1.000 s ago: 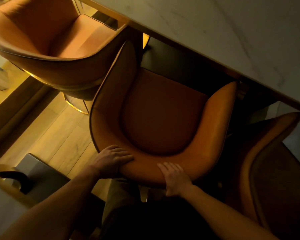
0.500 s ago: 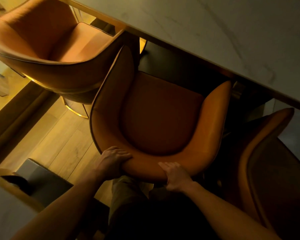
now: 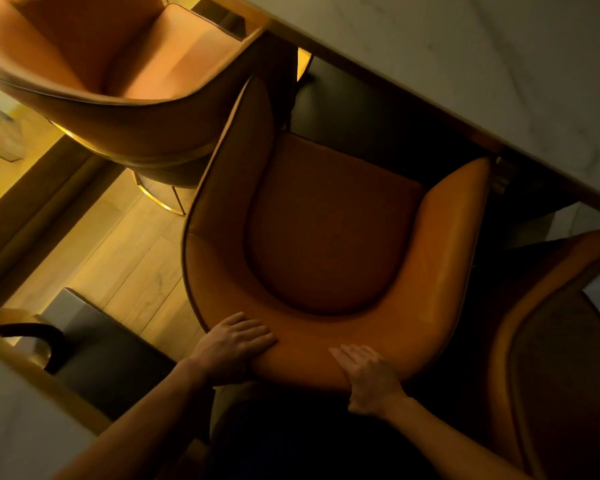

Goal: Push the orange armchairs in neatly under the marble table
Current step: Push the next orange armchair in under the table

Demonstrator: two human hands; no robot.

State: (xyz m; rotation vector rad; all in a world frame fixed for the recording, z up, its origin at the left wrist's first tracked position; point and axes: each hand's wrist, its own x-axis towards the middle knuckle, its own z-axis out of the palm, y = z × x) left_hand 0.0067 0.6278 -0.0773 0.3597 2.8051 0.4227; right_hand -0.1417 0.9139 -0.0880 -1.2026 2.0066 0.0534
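The middle orange armchair [image 3: 329, 230] faces the marble table [image 3: 465, 57], its armrest tips close to the table's edge and its seat still out in front. My left hand [image 3: 234, 344] grips the top rim of its backrest, fingers over the top and thumb underneath. My right hand [image 3: 368, 375] lies flat on the same rim further right, fingers straight. A second orange armchair [image 3: 101, 64] stands at the upper left, its back touching the middle chair's left armrest. A third armchair [image 3: 551, 341] is at the right, in shadow.
Wooden floor [image 3: 118, 258] shows to the left of the chair. A grey box-like object [image 3: 101, 348] and a dark curved piece [image 3: 32, 334] sit at the lower left beside a pale surface edge. The space under the table is dark.
Both hands stay on the backrest rim in the same spots. The view wobbles slightly; the chair's place against the table edge barely differs.
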